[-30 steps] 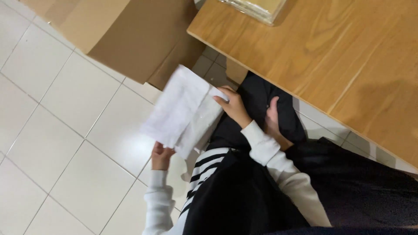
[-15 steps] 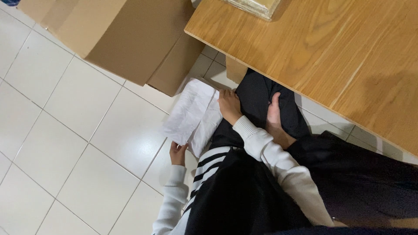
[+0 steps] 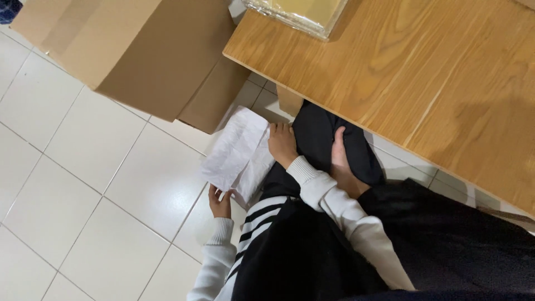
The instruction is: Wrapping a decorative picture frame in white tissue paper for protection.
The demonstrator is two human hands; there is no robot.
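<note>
I hold a white crumpled paper sheet (image 3: 237, 150) low beside my lap, just above the tiled floor. My left hand (image 3: 219, 203) grips its near edge from below. My right hand (image 3: 281, 144) pinches its far right edge next to my black trouser leg (image 3: 317, 134). A bare foot (image 3: 341, 161) rests on my leg, right of that hand. The sheet lies partly folded between the two hands.
A large brown cardboard box (image 3: 139, 56) stands on the white tiled floor (image 3: 83, 184) at upper left, close to the paper. A wooden table (image 3: 401, 72) fills the upper right, with a plastic-wrapped package (image 3: 301, 14) at its corner.
The paper has come down and in toward my lap, its far end dropping. Both hands moved closer to my leg, and the view shifted toward the table.
</note>
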